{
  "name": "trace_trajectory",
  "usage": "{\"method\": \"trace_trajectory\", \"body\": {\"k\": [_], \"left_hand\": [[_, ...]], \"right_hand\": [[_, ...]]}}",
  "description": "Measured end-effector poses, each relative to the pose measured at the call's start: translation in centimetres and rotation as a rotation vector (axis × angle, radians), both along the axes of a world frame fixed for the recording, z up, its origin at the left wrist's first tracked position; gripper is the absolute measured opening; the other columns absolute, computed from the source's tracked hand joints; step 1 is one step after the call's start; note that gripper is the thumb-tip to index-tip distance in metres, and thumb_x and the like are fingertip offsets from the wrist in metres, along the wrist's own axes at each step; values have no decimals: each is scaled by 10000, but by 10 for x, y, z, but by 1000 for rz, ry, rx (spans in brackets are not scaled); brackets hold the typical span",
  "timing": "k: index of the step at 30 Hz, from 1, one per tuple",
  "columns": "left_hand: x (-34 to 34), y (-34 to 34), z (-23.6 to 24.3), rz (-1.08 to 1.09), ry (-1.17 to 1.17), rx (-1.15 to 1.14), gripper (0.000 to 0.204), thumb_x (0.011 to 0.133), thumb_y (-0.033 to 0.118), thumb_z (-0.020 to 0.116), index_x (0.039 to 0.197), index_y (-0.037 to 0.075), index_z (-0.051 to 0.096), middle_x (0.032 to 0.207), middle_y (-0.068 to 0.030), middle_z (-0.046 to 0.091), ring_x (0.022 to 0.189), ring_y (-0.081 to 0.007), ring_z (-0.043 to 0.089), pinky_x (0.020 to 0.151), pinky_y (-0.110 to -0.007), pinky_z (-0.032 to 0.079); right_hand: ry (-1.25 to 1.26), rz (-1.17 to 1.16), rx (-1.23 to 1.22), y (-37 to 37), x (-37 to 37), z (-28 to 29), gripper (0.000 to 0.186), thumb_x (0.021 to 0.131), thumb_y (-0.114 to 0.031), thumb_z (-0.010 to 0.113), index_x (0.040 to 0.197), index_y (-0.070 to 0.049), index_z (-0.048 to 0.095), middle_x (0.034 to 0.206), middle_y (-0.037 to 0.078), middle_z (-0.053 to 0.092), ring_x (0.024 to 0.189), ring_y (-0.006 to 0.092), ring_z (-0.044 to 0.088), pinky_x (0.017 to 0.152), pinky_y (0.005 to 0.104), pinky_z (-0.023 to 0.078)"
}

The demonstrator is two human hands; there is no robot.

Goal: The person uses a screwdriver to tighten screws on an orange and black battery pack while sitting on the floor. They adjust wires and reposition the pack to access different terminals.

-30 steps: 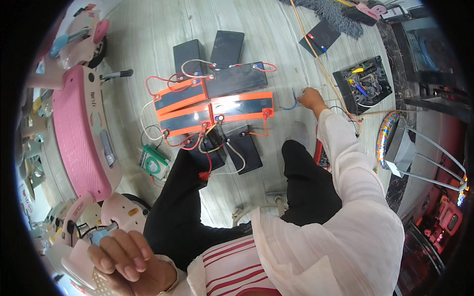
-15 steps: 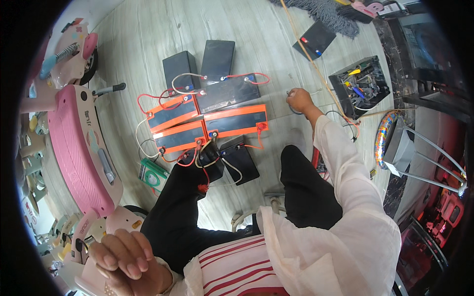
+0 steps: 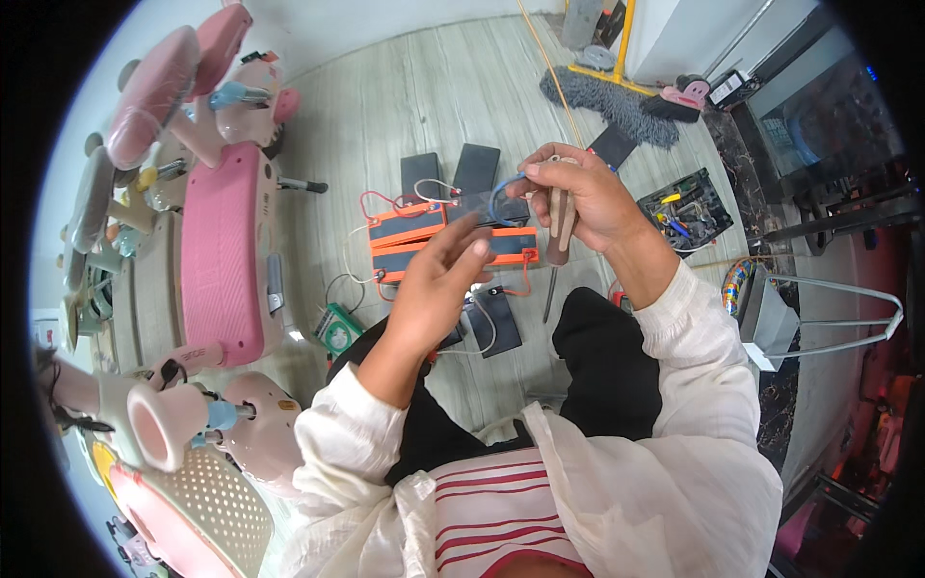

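Observation:
My right hand (image 3: 602,207) is raised over the batteries, its fingers wrapped round a screwdriver (image 3: 559,246) with a brown handle and its shaft pointing down. Between the thumb and forefinger of that hand a short blue wire (image 3: 495,200) curves to the left. Facing it, my left hand (image 3: 424,294) hangs in the air, open, its fingers apart and slightly blurred. Below the hands are orange-edged batteries (image 3: 409,225) and black batteries (image 3: 476,168), joined by red and white wires. My left hand hides part of them.
An open black toolbox (image 3: 718,231) with several hand tools lies to the right. Farther off are a grey mop (image 3: 617,101) and another black battery (image 3: 617,144). Pink ride-on scooters (image 3: 222,250) line the left side. A green-and-white pack (image 3: 339,329) lies near my left knee.
My right hand has come up from the floor and now holds the screwdriver and blue wire. My left hand has moved from the lower left to above the batteries. The view has shifted.

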State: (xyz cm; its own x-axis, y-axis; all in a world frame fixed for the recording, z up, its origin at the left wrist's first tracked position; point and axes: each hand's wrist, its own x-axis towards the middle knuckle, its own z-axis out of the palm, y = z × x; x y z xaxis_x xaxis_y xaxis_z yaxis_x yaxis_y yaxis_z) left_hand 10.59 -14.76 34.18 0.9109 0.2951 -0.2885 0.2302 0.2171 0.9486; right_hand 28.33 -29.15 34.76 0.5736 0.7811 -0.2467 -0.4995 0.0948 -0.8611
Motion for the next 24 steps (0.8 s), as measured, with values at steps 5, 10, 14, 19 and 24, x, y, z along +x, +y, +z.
{"method": "trace_trajectory", "body": {"k": [5, 10, 14, 19, 24], "left_hand": [[-10, 7, -7, 2, -190, 23, 279, 1020, 213, 580, 1162, -24, 621, 986, -88, 696, 874, -143, 665, 795, -285, 549], [-12, 15, -6, 66, -266, 165, 184, 1025, 170, 567, 1038, 7, 653, 871, -35, 663, 787, -104, 633, 734, -262, 552], [-18, 21, -6, 24, -277, 200, 184, 1041, 160, 530, 1024, 17, 644, 874, -26, 663, 791, -95, 633, 717, -247, 554], [-25, 26, -1, 12, -198, 253, 186, 1035, 170, 542, 1040, 14, 643, 844, -17, 656, 712, -77, 615, 669, -249, 553], [-26, 34, -8, 17, -193, 275, 194, 1025, 173, 559, 1049, 8, 658, 811, -11, 648, 684, -68, 598, 645, -250, 550]], "right_hand": [[-16, -148, 54, -2, -58, 34, 262, 916, -188, 683, 1067, 17, 620, 900, 133, 707, 618, 99, 600, 547, 241, 510], [-116, -95, 45, -29, -79, 21, 397, 1014, -345, 555, 1074, 30, 669, 881, 124, 699, 571, 86, 600, 530, 224, 513], [-101, -53, -20, -37, -83, 18, 502, 1044, -434, 470, 1018, 26, 671, 794, 99, 672, 557, 92, 595, 487, 218, 473], [-138, 25, -43, -33, -82, 15, 469, 1036, -427, 494, 943, 0, 667, 718, 70, 640, 530, 95, 571, 469, 211, 453], [-115, 221, 2, -28, -85, 23, 383, 1014, -363, 557, 895, -12, 656, 694, 48, 612, 504, 92, 539, 479, 203, 456]]}}
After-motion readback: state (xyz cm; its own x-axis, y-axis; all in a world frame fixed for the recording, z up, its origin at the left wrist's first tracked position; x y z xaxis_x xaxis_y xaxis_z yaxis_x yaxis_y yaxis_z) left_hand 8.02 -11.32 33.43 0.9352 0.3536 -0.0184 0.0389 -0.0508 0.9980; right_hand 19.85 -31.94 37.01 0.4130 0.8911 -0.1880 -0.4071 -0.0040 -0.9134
